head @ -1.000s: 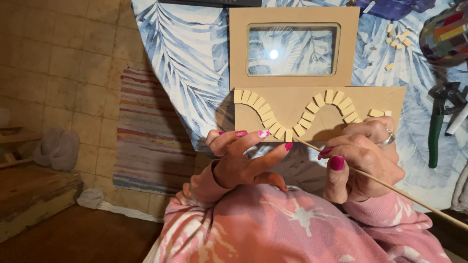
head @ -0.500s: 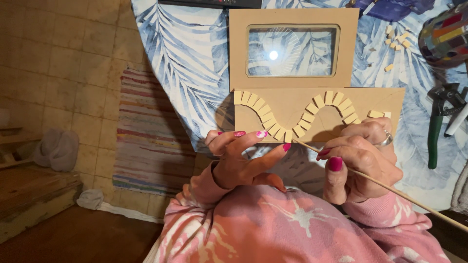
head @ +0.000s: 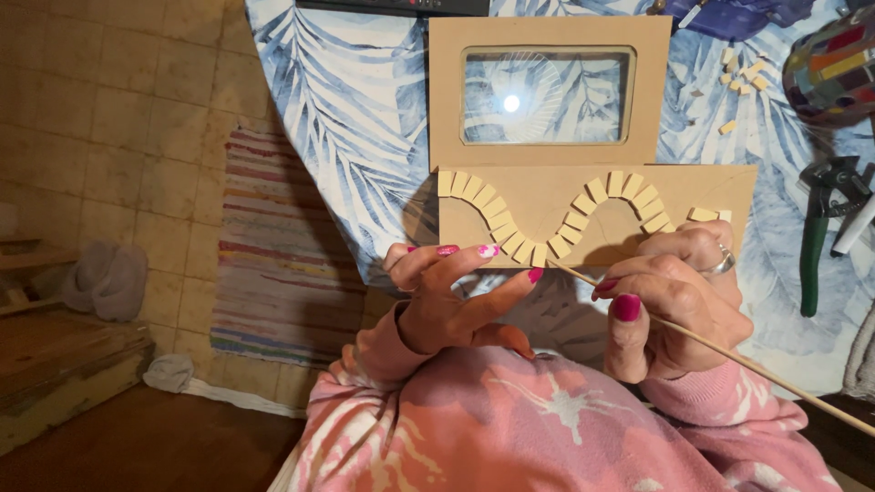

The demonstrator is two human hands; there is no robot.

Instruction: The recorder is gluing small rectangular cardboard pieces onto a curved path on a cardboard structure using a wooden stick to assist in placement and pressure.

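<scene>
While pinched — thin stick (head: 729,357) at tan tiles (head: 538,251)

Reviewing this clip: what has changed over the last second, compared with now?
Nothing visibly changed. The right hand still holds the thin wooden stick, its tip at the wavy row of small tiles on the cardboard frame; the left hand still steadies the frame's lower edge.
</scene>
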